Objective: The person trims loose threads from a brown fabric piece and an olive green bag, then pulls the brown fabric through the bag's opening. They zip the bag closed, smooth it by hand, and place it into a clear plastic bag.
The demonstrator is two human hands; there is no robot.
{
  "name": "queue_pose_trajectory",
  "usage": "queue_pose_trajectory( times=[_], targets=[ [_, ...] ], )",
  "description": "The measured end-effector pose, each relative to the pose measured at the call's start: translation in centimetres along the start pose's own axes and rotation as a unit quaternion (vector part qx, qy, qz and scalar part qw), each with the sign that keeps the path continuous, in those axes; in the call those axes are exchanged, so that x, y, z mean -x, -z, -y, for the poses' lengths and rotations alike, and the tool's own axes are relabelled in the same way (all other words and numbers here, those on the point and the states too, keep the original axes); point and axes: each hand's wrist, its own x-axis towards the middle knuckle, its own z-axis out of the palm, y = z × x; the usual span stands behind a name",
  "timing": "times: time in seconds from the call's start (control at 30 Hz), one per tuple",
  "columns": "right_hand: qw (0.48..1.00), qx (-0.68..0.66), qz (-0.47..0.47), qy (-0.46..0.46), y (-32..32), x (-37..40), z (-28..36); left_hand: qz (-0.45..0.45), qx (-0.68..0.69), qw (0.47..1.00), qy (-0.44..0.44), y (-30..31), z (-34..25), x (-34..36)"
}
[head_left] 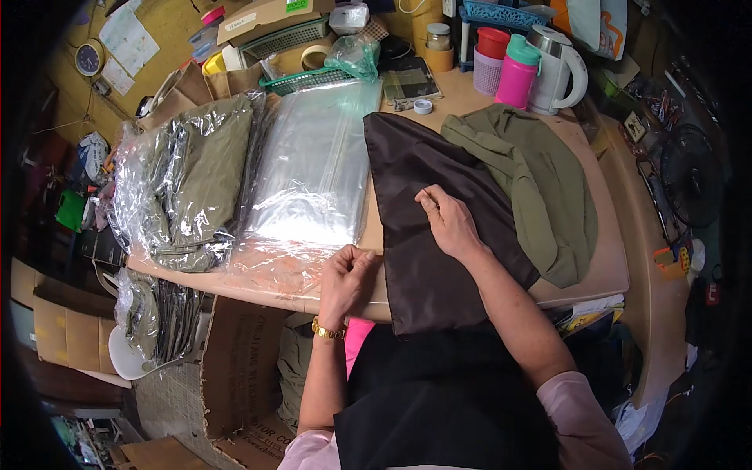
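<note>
Dark brown fabric [439, 266] lies over the front of the table, its left edge near the middle. Over it is my right hand [445, 221], thumb and fingertips pinched together; anything between them is too small to tell. My left hand [347, 276] is closed at the table's front edge, just left of the fabric, and what it holds, if anything, is hidden. Olive green cloth [548, 188] lies to the right, partly against the brown fabric. Clear plastic bags [309, 164] are stacked to the left. Farther left sit plastic-wrapped olive garments [204, 180].
On the table's [615, 270] back right stand a pink bottle [517, 74], a kettle [548, 70] and a red cup [492, 43]. A green basket [301, 81] is at the back. An open cardboard box [235, 368] stands below the front edge.
</note>
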Motion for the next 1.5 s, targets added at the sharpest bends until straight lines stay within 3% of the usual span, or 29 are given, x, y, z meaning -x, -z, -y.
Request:
queue_pose_trajectory(
  times=[0.1, 0.17, 0.2, 0.27, 0.3, 0.33, 0.4, 0.43, 0.47, 0.53, 0.67, 0.77, 0.93, 1.0, 1.13, 1.23, 1.3, 1.4, 1.5],
  targets=[
    [1.000, 0.006, 0.001, -0.002, -0.1, 0.0, -0.1, 0.000, 0.015, 0.999, -0.048, 0.1, 0.6, 0.1],
    [1.000, 0.000, -0.014, 0.013, -0.2, 0.1, -0.2, 0.000, 0.266, 0.964, -0.018, -0.3, -0.6, 0.8],
    [1.000, -0.001, -0.015, 0.013, -0.2, 0.1, -0.1, 0.000, 0.264, 0.964, -0.020, 0.1, -0.2, 0.7],
    [1.000, -0.017, -0.009, -0.009, 0.0, 0.1, 0.2, -0.017, 0.488, 0.873, -0.011, 1.2, 0.9, 0.5],
    [1.000, -0.018, -0.009, -0.009, 0.1, 0.2, 0.4, -0.044, 0.421, 0.906, -0.008, 1.1, 0.6, 0.7],
    [1.000, 0.015, -0.001, 0.021, 0.2, 0.4, 0.7, -0.045, 0.421, 0.906, -0.008, 0.7, 0.3, 0.7],
    [0.998, 0.048, 0.008, 0.051, 0.0, 0.9, 0.9, -0.039, 0.140, 0.989, 0.017, -0.6, -0.3, 0.4],
    [0.990, 0.103, 0.038, 0.093, -0.1, 1.1, 0.8, -0.021, 0.066, 0.997, -0.045, -0.9, -0.1, 0.5],
    [0.976, 0.159, 0.068, 0.134, -0.2, 1.3, 0.6, -0.022, 0.066, 0.997, -0.044, -1.1, -0.2, 0.6],
    [0.977, 0.163, 0.097, 0.101, -0.1, 0.9, 0.1, -0.042, -0.127, 0.981, -0.137, -1.4, -0.8, 0.5],
    [0.990, 0.071, 0.023, 0.118, 0.0, 0.9, -0.7, -0.013, -0.077, 0.990, -0.119, -0.6, 0.9, -0.4],
    [0.992, 0.048, 0.017, 0.116, 0.3, 0.9, -0.3, 0.030, -0.089, 0.993, -0.066, -1.3, -2.1, -0.1],
    [0.992, 0.035, 0.013, 0.124, 0.2, 0.9, -0.3, 0.017, -0.065, 0.995, -0.078, -3.6, -1.7, -1.5],
    [0.992, 0.023, 0.015, 0.120, 0.4, 0.9, -0.1, -0.014, -0.017, 1.000, -0.007, -4.0, -2.0, -1.8],
    [0.991, 0.021, 0.009, 0.131, 0.2, 1.0, -0.3, -0.015, 0.021, 1.000, 0.003, -3.5, -1.2, -1.4],
    [0.991, 0.018, 0.015, 0.130, 0.1, 0.9, -0.2, -0.022, 0.121, 0.992, 0.022, -3.2, -1.4, -0.7],
    [0.991, 0.011, 0.013, 0.131, 0.1, 1.0, 0.0, 0.009, 0.265, 0.960, 0.084, -3.1, -1.6, -0.4],
    [0.995, 0.037, 0.035, 0.091, 0.4, 1.1, 0.7, 0.022, 0.373, 0.924, 0.077, -3.6, -1.0, -0.3],
    [0.994, 0.049, -0.012, 0.096, 1.1, 1.6, 3.0, 0.053, 0.384, 0.919, 0.071, -3.1, -0.6, -0.2]
  ],
)
